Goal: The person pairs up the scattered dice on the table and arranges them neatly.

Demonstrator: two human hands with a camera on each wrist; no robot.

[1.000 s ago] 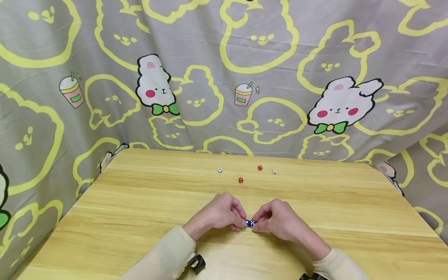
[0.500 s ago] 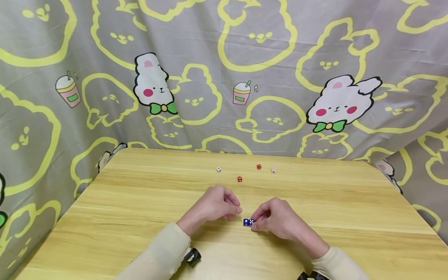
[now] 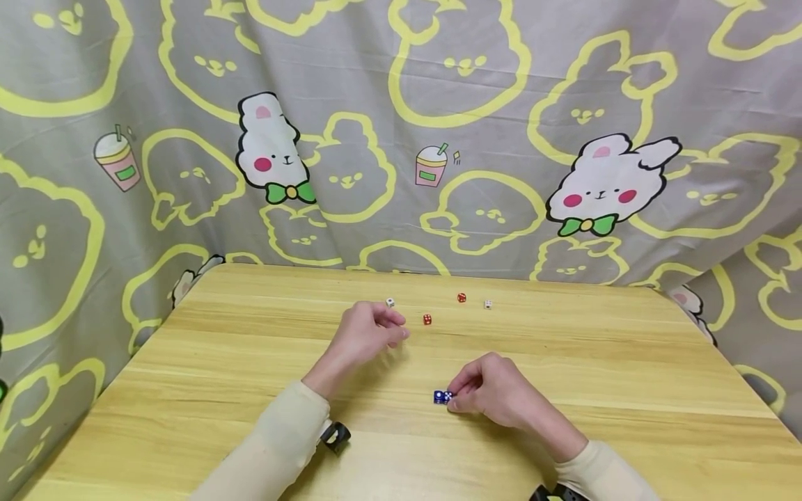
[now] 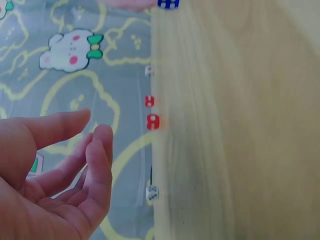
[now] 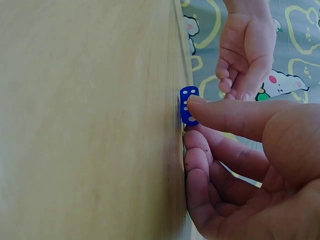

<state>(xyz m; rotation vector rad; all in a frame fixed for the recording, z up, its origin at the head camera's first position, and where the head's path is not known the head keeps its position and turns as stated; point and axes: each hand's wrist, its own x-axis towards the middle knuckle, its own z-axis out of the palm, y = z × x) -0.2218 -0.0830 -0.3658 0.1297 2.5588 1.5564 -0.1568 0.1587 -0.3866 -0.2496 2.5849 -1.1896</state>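
Two blue dice with white dots sit side by side on the table: a left blue die (image 3: 438, 397) and a right blue die (image 3: 447, 395). My right hand (image 3: 498, 390) pinches the right one between thumb and fingers, its other fingers curled down close to the wood in the right wrist view. Farther forward and left, my left hand (image 3: 366, 332) hovers over the table with thumb and fingertips apart and nothing between them. Nearest to it are a white die (image 3: 390, 303), just past its knuckles, and a red die (image 3: 427, 320) right of its fingertips.
Toward the back of the wooden table (image 3: 263, 348) lie a second red die (image 3: 461, 298) and a second white die (image 3: 488, 305). Behind the table hangs a grey curtain (image 3: 363, 90) printed with yellow outlines and rabbits.
My left hand has let go of the blue dice and moved forward and left toward the white and red dice. My right hand has stayed at the blue pair.
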